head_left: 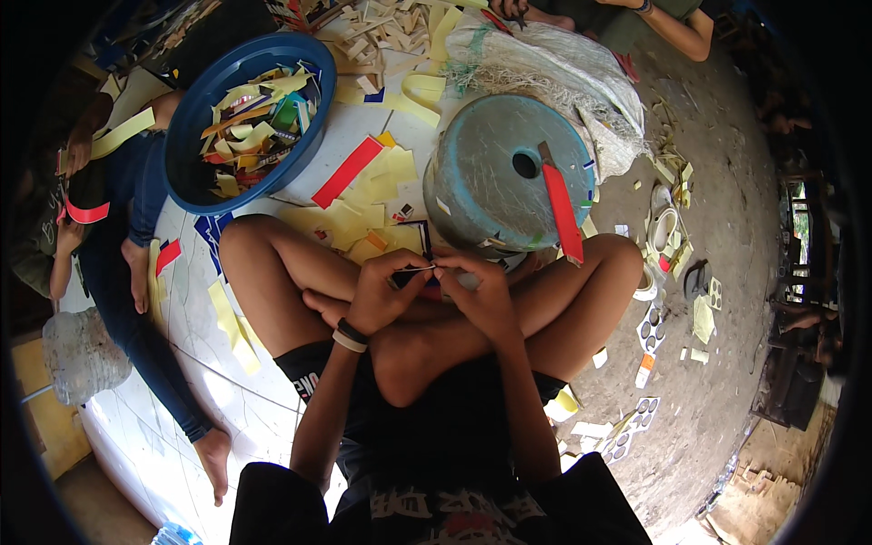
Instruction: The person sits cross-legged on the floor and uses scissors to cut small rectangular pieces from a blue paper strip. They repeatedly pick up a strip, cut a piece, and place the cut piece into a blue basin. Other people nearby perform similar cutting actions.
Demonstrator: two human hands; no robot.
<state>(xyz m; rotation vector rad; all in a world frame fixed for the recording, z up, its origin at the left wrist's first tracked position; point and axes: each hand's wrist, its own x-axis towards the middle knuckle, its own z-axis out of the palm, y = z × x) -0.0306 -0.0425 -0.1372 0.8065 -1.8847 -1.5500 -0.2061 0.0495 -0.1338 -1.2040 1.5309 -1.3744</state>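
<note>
Over my crossed legs, my left hand [386, 289] and my right hand [474, 292] meet, fingertips pinched together. Between them is a thin, pale strip [421, 268], seen nearly edge-on. It is too small for me to tell its material. Just beyond my hands stands a round grey-blue drum [481, 154] with a hole in its top. A long red piece [563, 211] with a dark, narrow end lies across the drum's top and overhangs its near edge. Yellow sheet scraps [350, 218] and a flat red strip [348, 171] lie left of the drum.
A blue basin [182, 173] full of coloured offcuts sits at the far left. Beside it, another person [136, 200] holds yellow and red strips. Wood pieces [386, 36] and a white woven sack [563, 73] lie at the back. Punched card scraps [633, 427] litter the right-hand floor.
</note>
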